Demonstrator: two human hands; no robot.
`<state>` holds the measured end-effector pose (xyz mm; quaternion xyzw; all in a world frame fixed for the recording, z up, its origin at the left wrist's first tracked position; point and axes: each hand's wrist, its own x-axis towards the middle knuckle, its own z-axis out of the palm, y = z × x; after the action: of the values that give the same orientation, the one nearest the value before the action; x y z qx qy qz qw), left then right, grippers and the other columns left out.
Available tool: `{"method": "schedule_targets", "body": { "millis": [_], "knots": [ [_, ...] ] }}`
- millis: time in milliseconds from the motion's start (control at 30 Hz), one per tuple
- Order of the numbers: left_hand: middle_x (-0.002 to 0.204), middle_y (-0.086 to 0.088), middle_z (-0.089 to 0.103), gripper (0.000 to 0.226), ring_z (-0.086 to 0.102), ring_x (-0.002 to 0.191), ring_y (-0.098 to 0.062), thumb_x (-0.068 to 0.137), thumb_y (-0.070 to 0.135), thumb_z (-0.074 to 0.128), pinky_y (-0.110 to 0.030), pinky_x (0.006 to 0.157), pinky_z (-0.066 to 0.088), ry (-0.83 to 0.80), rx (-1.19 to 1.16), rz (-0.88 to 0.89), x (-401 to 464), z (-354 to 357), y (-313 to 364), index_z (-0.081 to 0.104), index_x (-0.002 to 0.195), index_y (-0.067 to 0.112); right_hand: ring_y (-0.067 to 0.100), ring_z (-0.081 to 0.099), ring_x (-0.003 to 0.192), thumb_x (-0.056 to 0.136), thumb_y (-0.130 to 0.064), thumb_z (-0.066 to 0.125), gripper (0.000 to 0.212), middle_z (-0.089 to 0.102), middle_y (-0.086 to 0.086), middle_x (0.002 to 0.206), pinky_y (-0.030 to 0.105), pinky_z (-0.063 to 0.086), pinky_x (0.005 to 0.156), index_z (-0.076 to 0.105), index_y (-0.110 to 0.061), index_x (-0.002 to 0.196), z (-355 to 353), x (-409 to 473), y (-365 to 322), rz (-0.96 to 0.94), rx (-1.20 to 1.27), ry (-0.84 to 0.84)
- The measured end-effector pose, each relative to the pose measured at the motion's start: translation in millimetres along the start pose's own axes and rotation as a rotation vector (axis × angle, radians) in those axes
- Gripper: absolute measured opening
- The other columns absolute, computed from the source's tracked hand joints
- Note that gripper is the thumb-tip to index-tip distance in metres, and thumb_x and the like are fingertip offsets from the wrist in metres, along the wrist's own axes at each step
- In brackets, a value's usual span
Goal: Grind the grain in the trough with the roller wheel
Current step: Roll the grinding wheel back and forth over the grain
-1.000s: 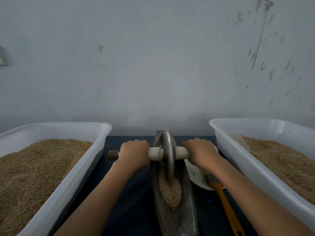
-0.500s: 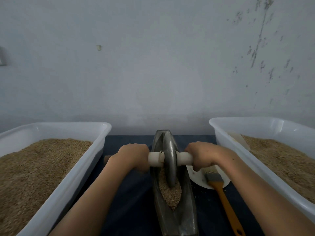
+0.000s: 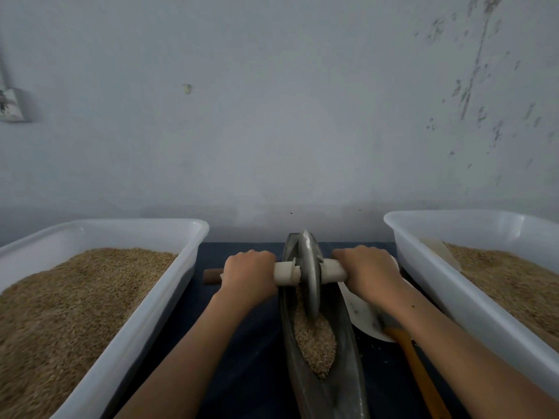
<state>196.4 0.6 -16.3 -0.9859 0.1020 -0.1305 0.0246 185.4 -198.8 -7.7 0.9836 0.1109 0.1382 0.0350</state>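
Lighting: dim, cool, diffuse; no glare. Wall (image 3: 278, 116) evenly lit, darker along its base. Soft shadow on the dark surface (image 3: 242, 373) below the wall. Wide-angle bowing at frame edges either side of the wall. Detail soft throughout, slightly smeared toward lower corners.

Dull metal, glossy plastic

Grey matt metal trough (image 3: 325, 397) and roller wheel (image 3: 308, 273); smooth white plastic tubs (image 3: 145, 309); rough grain (image 3: 314, 343); wooden brush handle (image 3: 420, 373).
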Motion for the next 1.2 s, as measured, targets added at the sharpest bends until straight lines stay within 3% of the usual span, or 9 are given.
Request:
{"method": "schedule_targets", "body": {
  "millis": [200, 300, 433, 633, 767, 867, 1067, 1200],
  "knots": [
    [0.101, -0.002, 0.062, 0.036, 0.054, 0.083, -0.017, 0.081, 0.03, 0.066, -0.03, 0.072, 0.04, -0.227, -0.024, 0.045, 0.7, -9.6, -2.5, 0.057, 0.112, 0.017, 0.018, 0.058, 0.086, 0.084, -0.015, 0.064, 0.033, 0.063, 0.003, 0.104, 0.028, 0.04, 0.067, 0.057, -0.018, 0.116, -15.8, -2.0, 5.2, -0.046, -0.021, -0.349],
    [0.105, -0.002, 0.062, 0.044, 0.053, 0.085, -0.018, 0.077, 0.031, 0.071, -0.031, 0.073, 0.041, -0.34, -0.042, 0.055, -0.3, -11.1, -2.3, 0.055, 0.116, 0.017, 0.018, 0.061, 0.093, 0.081, -0.018, 0.07, 0.042, 0.063, 0.003, 0.109, 0.028, 0.045, 0.071, 0.057, -0.019, 0.122, -19.4, -3.7, 6.6, -0.045, 0.023, -0.477],
    [0.098, -0.001, 0.059, 0.044, 0.05, 0.081, -0.016, 0.078, 0.032, 0.07, -0.031, 0.072, 0.04, -0.326, -0.05, 0.047, 0.3, -12.0, -2.7, 0.055, 0.116, 0.017, 0.018, 0.059, 0.089, 0.082, -0.018, 0.069, 0.039, 0.063, 0.002, 0.108, 0.027, 0.041, 0.068, 0.057, -0.019, 0.12, -16.1, -1.8, 5.6, -0.042, 0.012, -0.43],
    [0.099, 0.0, 0.063, 0.028, 0.058, 0.087, -0.019, 0.083, 0.031, 0.06, -0.031, 0.068, 0.037, -0.051, 0.029, 0.023, -0.5, -5.7, 1.2, 0.058, 0.109, 0.021, 0.019, 0.061, 0.09, 0.088, -0.016, 0.056, 0.02, 0.065, -0.001, 0.101, 0.03, 0.039, 0.069, 0.057, -0.025, 0.106, -2.3, 1.3, 3.6, -0.01, 0.001, -0.107],
    [0.099, 0.001, 0.063, 0.024, 0.06, 0.09, -0.02, 0.084, 0.031, 0.058, -0.03, 0.069, 0.037, -0.021, -0.001, 0.005, -0.6, -1.5, 0.4, 0.058, 0.107, 0.022, 0.02, 0.061, 0.092, 0.09, -0.016, 0.055, 0.018, 0.064, -0.002, 0.101, 0.03, 0.037, 0.07, 0.054, -0.027, 0.104, 1.7, 0.7, 0.3, -0.006, -0.001, 0.017],
    [0.101, 0.0, 0.063, 0.028, 0.058, 0.09, -0.018, 0.084, 0.03, 0.061, -0.029, 0.072, 0.038, -0.083, -0.003, 0.008, 0.1, -3.1, -0.5, 0.057, 0.11, 0.021, 0.021, 0.061, 0.094, 0.089, -0.015, 0.056, 0.022, 0.064, -0.001, 0.104, 0.03, 0.037, 0.071, 0.055, -0.026, 0.109, -2.8, -0.8, 1.0, -0.012, -0.016, -0.069],
    [0.107, -0.002, 0.062, 0.043, 0.054, 0.088, -0.017, 0.079, 0.031, 0.069, -0.03, 0.074, 0.04, -0.317, -0.026, 0.036, 0.7, -10.0, -2.4, 0.054, 0.117, 0.017, 0.018, 0.06, 0.094, 0.083, -0.018, 0.068, 0.038, 0.063, 0.002, 0.109, 0.028, 0.043, 0.07, 0.057, -0.019, 0.12, -15.7, -2.6, 7.9, -0.058, 0.035, -0.422],
    [0.107, -0.002, 0.062, 0.044, 0.057, 0.092, -0.019, 0.078, 0.032, 0.07, -0.031, 0.073, 0.04, -0.316, -0.017, 0.036, -1.3, -9.8, -2.0, 0.055, 0.117, 0.018, 0.019, 0.061, 0.094, 0.081, -0.018, 0.069, 0.039, 0.064, 0.003, 0.108, 0.029, 0.047, 0.073, 0.059, -0.019, 0.119, -15.1, -0.4, 8.5, -0.056, 0.034, -0.462]
  ]
}}
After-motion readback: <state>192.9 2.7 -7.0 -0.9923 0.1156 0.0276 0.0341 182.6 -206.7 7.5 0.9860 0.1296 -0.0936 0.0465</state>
